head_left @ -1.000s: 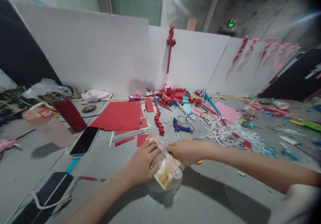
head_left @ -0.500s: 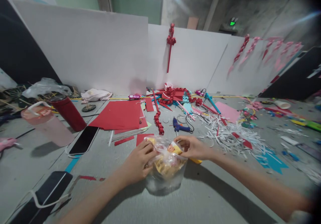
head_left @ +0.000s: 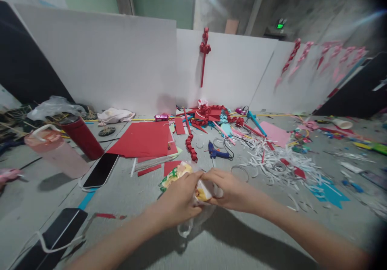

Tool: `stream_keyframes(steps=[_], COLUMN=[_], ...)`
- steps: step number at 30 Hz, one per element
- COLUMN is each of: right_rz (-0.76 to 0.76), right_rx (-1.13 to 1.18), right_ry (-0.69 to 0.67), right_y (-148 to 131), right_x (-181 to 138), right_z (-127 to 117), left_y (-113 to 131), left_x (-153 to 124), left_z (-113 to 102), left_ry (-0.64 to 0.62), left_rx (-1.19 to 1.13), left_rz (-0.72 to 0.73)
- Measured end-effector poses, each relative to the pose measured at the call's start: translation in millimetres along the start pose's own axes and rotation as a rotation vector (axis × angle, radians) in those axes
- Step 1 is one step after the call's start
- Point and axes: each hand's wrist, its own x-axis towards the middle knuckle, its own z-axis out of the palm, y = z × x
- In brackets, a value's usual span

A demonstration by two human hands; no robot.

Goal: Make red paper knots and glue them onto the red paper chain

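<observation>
Both my hands meet low in the middle of the head view, gripping a clear plastic bag [head_left: 185,226] with yellow and orange snack packets [head_left: 173,176] inside. My left hand [head_left: 178,200] is closed round the bag from the left, with a packet sticking out past its fingers. My right hand [head_left: 231,190] pinches the bag from the right, fingers touching the left hand's. The bag's loose lower part hangs crumpled below the hands, just above the grey table [head_left: 260,237].
Red paper sheets [head_left: 142,139], a red paper chain [head_left: 191,149], a blue glue gun [head_left: 216,152] and white paper shreds [head_left: 272,161] lie beyond the hands. At the left stand a red tumbler [head_left: 81,137], a pink cup [head_left: 57,151], a phone [head_left: 101,170] and a black device [head_left: 51,237].
The bag was spread open on the table; my hands have drawn together and bunched it up, and a packet now sticks out to the left.
</observation>
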Motion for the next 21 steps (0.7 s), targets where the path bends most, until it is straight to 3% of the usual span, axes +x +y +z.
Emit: stream_keyframes(steps=[4, 11, 18, 21], right_rz=[-0.142, -0.093, -0.345, -0.428], right_rx=[0.071, 0.171, 0.087, 0.043], right_ry=[0.115, 0.276, 0.07, 0.091], right_y=[11, 26, 65, 73], right_x=[-6, -22, -19, -14], right_z=[17, 45, 38, 37], left_y=[-16, -22, -32, -36], left_x=[-14, -23, -34, -36], left_z=[19, 35, 43, 47], left_ry=[0.025, 0.126, 0.15, 0.129], left_rx=[0.014, -0.039, -0.071, -0.099], left_rz=[-0.017, -0.034, -0.049, -0.064])
